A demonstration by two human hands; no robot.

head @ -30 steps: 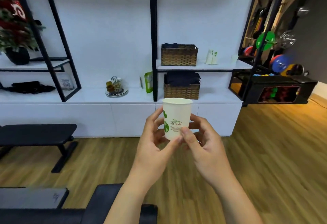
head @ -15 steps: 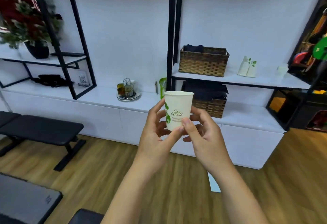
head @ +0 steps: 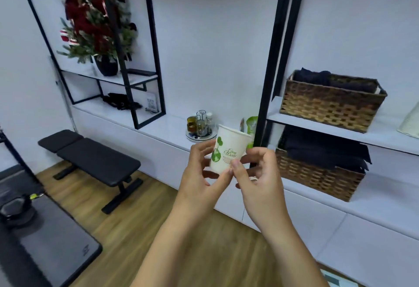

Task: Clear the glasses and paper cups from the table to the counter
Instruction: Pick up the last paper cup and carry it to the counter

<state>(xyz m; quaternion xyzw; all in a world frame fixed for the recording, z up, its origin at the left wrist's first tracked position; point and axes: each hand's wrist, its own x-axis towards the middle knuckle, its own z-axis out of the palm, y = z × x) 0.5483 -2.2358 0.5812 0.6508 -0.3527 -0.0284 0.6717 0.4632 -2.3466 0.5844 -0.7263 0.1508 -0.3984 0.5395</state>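
Closer now than half a second ago, the white counter (head: 172, 125) fills the middle of the frame, while the paper cup (head: 229, 152) stays upright at centre, tilted slightly, held between both hands. The left hand (head: 199, 173) curls its thumb and fingers round the cup's lower left side, and the right hand (head: 258, 173) pinches its lower right. This looks like the carrying step, so next the cup needs lowering onto bare counter beside the tray of small glasses (head: 199, 128).
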